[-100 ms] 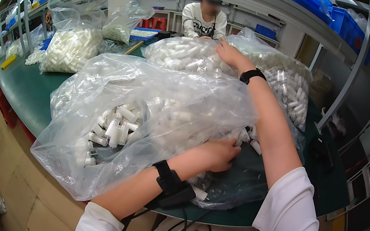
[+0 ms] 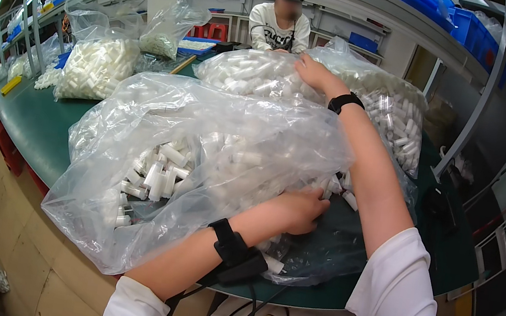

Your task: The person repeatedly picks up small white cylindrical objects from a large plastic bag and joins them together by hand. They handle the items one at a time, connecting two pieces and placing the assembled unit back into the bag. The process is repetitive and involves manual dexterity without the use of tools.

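Note:
A large clear plastic bag point(image 2: 137, 101) lies in front of me, its mouth gaping to show short white-and-clear plastic tubes point(image 2: 162, 177). My left hand point(image 2: 302, 211) is closed at the bag's right side, next to several loose tubes point(image 2: 335, 185); its fingertips are partly hidden, so I cannot make out what they hold. Reaching farther off, my right hand point(image 2: 313, 75) has its fingers curled on the upper right of another clear bag point(image 2: 249, 76) full of white tubes. Black bands circle both wrists, and a dark device is strapped to the left one.
Fuller bags of white pieces stand at the far left point(image 2: 100, 66) and far right point(image 2: 397, 114) of the green table point(image 2: 36, 119). Across it sits a person point(image 2: 280, 28) in a white top. A metal frame with blue bins point(image 2: 474, 37) rises overhead.

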Tool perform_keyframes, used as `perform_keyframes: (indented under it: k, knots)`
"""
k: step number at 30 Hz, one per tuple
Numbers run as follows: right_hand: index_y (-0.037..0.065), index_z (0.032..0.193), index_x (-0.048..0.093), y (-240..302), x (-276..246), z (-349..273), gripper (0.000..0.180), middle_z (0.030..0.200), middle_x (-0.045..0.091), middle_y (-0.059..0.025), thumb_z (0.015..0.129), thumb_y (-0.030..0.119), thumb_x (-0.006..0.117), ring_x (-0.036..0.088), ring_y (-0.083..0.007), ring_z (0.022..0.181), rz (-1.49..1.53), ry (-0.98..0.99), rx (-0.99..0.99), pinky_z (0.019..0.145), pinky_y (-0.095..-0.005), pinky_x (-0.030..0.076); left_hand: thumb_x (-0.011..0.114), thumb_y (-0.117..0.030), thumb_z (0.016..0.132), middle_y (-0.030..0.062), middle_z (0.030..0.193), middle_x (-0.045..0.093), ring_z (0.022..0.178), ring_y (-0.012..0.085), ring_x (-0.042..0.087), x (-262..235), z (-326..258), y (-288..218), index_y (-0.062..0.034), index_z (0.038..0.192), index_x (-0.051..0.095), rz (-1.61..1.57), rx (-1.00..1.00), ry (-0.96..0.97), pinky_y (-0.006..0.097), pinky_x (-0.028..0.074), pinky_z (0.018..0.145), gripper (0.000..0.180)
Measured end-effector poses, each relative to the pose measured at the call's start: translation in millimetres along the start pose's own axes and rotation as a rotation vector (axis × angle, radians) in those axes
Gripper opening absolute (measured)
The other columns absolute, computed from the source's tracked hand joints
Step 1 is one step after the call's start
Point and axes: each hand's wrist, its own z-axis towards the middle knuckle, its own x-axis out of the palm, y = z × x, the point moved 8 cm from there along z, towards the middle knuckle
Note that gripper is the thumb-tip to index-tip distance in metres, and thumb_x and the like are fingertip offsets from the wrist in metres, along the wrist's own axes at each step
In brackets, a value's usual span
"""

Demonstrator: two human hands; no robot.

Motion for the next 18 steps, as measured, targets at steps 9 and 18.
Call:
perform_keyframes:
  k: [9, 18]
  knots:
    - [0.001, 0.132, 0.030, 32.8, -51.7, -24.6, 0.064, 0.131, 0.042, -0.0222, 0.080, 0.028, 0.056, 0.038, -0.0331, 0.124, 0.021, -0.539, -0.113, 0.101, -0.0439, 0.031, 0.057, -0.016, 0.078, 0.0135, 0.111, 0.044, 0.106, 0.0334, 0.049, 0.8, 0.9, 2.1, -0.0063, 0.109, 0.050, -0.010, 0.009, -0.016, 0.043, 0.044, 0.084, 0.033]
    - [0.003, 0.137, 0.024, 52.3, -63.1, -30.9, 0.073, 0.135, 0.039, -0.0181, 0.079, 0.029, 0.058, 0.033, -0.0291, 0.128, -0.027, -0.611, -0.231, 0.103, -0.0469, 0.027, 0.056, -0.017, 0.078, 0.0140, 0.112, 0.044, 0.106, 0.0336, 0.049, -0.2, -0.3, 0.4, -0.0065, 0.111, 0.049, -0.004, 0.001, -0.002, 0.043, 0.045, 0.083, 0.035]
